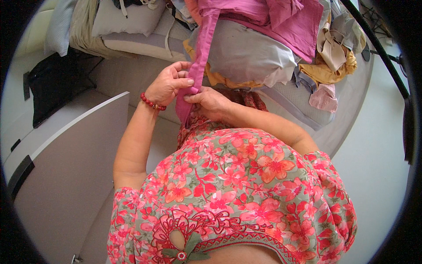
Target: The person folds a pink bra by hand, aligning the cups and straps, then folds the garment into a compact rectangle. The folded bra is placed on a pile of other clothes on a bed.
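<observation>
A long magenta fabric strap [201,46] hangs down from a magenta garment [296,26] heaped on a pile of clothes. My left hand [166,82], with a red bead bracelet [152,103] on its wrist, pinches the strap's left edge between thumb and fingers. Just below and to the right, my right hand [212,101] grips the same strap, thumb on top. Between the thumbs the cloth is slightly creased. Its loose lower end [183,114] dangles over my floral clothing, and the fingers of my right hand are partly hidden.
Grey cloth [247,49] and mustard cloth [329,71] lie in the pile on a pale cushioned seat [303,99]. A beige pillow [128,18] is at the upper left. To my left stands a pale panel [75,148]; a black pole [379,46] slants at the upper right.
</observation>
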The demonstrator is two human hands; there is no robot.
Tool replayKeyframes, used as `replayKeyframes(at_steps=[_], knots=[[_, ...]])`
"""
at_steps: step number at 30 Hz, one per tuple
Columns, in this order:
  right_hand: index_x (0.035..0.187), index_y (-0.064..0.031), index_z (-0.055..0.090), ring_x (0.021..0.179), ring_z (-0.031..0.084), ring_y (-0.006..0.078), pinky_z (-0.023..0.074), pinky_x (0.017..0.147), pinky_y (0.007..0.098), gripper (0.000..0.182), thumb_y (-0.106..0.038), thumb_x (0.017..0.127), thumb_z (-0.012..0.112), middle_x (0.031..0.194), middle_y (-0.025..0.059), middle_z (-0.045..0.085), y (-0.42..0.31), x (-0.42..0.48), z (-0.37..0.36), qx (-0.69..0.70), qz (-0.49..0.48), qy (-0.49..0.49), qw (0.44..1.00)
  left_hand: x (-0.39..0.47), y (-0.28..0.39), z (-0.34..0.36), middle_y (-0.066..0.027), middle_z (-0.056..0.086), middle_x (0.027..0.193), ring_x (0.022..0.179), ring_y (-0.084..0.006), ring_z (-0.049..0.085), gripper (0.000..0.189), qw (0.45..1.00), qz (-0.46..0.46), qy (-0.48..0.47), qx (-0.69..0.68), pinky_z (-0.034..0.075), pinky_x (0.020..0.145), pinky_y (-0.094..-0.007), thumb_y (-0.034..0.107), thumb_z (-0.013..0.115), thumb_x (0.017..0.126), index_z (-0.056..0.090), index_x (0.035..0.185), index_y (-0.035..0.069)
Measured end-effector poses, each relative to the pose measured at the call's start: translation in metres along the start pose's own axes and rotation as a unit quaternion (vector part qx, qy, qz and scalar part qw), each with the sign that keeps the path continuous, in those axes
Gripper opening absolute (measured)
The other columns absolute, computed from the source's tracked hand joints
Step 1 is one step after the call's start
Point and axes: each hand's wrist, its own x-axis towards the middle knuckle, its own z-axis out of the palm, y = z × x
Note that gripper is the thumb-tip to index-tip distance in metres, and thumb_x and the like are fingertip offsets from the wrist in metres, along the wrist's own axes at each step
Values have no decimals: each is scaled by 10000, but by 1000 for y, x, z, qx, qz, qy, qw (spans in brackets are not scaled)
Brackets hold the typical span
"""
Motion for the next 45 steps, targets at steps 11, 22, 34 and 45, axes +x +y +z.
replayKeyframes(at_steps=[11, 22, 34, 45], knots=[[1073, -24, 497, 864, 594, 222, 485, 801, 453, 195, -72, 884, 490, 955, 76, 586, 8, -2, 15, 72, 28, -39, 996, 7, -21, -36, -19, 611, 867, 743, -87, 582, 218, 995, 21, 40, 84, 500, 678, -239, -43, 577, 762, 564, 970, 20], [957, -9, 519, 731, 593, 171, 514, 689, 362, 120, -68, 856, 543, 842, 68, 599, -7, -11, 1, 44, -68, 57, 995, 19, -31, -31, -46, 559, 751, 594, -100, 551, 372, 989, 91, 112, -33, 455, 476, -225, -117, 518, 723, 444, 1044, 56], [981, -4, 505, 799, 601, 217, 515, 724, 353, 141, 3, 840, 493, 915, 120, 593, -27, -19, -4, 44, -157, 84, 983, 42, -55, -38, -21, 598, 763, 621, -71, 549, 186, 1000, 12, -9, -7, 449, 560, -202, -9, 499, 764, 606, 917, -15], [1124, 80, 489, 734, 512, 159, 465, 729, 288, 436, 44, 690, 463, 958, 107, 586, -58, -24, -16, 174, -150, -113, 967, 25, -48, -17, -43, 609, 1048, 936, -117, 580, 316, 979, 151, -119, 70, 456, 832, -243, 67, 569, 834, 544, 1138, -17]])
